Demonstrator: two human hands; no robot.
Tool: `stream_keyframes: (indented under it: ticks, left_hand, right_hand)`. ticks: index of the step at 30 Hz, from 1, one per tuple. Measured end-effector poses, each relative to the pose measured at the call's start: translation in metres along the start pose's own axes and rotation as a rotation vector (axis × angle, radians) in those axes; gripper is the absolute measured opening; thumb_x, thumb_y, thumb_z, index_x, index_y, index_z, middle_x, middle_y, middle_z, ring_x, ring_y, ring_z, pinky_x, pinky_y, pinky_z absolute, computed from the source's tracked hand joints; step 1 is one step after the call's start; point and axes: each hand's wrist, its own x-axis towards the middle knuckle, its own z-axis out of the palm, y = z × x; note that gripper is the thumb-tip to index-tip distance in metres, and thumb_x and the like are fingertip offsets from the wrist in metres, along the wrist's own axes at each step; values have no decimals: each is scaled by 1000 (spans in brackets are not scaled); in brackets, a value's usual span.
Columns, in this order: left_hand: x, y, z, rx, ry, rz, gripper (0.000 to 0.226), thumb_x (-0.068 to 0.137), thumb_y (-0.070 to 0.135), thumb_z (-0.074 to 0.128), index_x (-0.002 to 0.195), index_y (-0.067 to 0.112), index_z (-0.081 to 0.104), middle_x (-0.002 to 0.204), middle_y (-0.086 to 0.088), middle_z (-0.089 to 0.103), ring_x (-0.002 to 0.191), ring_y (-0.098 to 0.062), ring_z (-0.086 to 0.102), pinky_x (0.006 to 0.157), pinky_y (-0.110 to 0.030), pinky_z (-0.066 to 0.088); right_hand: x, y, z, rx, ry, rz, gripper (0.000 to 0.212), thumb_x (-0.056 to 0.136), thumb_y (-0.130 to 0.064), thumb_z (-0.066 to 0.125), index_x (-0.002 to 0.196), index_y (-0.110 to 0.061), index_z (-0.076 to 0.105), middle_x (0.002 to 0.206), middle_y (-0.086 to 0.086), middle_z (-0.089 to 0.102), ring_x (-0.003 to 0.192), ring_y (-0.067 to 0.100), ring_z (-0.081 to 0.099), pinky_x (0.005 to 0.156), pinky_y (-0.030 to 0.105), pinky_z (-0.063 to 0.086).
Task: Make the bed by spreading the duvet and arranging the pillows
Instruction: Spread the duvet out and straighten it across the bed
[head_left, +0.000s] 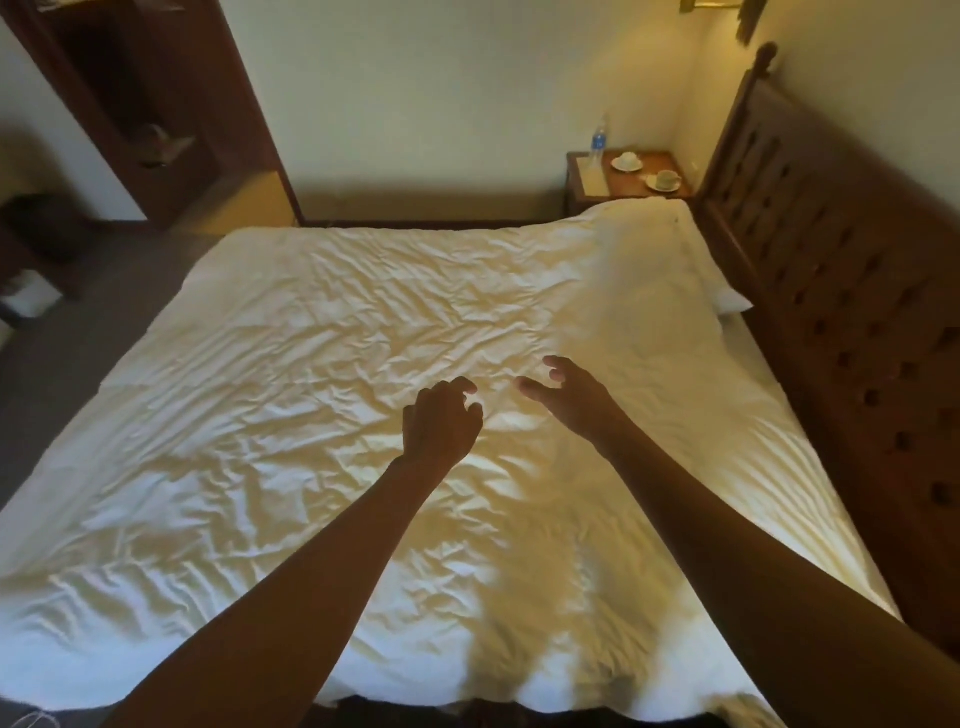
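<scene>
A wrinkled white duvet (291, 395) lies spread over the whole bed. Both my arms reach out over its middle. My left hand (440, 422) hovers above the cloth with its fingers loosely curled and holds nothing. My right hand (569, 392) is just to its right, fingers bent and spread, also empty. A white pillow (732, 301) peeks out from under the duvet's far right corner, next to the headboard. Whether the hands touch the duvet I cannot tell.
The dark wooden headboard (841, 291) runs along the right side. A bedside table (628, 179) at the far right corner carries a water bottle (598, 140) and two cups on saucers. A dark wooden wardrobe (150, 104) stands far left, with grey floor beside the bed.
</scene>
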Motion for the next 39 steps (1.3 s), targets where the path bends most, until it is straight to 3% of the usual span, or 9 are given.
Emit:
stream_keyframes:
  ticks: [14,21,26,32,39]
  left_hand:
    - [-5,36,-2,-17,-104,299,26,96,31,53,120,27,62,115,4,66,115,-20,57,98,-37,42]
    - [-16,41,9,1,-142,332,34,97,32,54,130,27,57,120,3,65,117,-22,56,100,-40,43]
    - [-13,25,12,66,-131,273,42,97,36,53,138,29,49,127,3,62,120,-20,55,100,-40,44]
    - [-6,-16,-15,47,-21,56,44,97,34,53,140,28,48,129,2,62,122,-21,54,102,-38,42]
    - [-33,-122,-87,-4,153,-277,43,98,32,52,140,30,48,133,3,59,125,-19,52,105,-40,40]
  right_hand:
    - [-64,14,-13,136,308,128,71,88,-51,66,146,-18,42,146,10,51,136,23,47,112,40,37]
    - [-74,23,-18,137,343,148,71,89,-52,65,147,-19,41,149,11,47,136,25,45,109,37,37]
    - [-58,28,-13,71,274,107,71,89,-51,64,147,-18,41,150,9,46,136,24,45,107,33,34]
    - [-15,1,11,14,86,8,71,89,-52,64,148,-21,40,151,8,44,137,24,44,108,33,33]
    - [14,-96,118,-80,-213,-217,71,89,-55,63,150,-27,37,155,1,40,141,21,39,107,31,33]
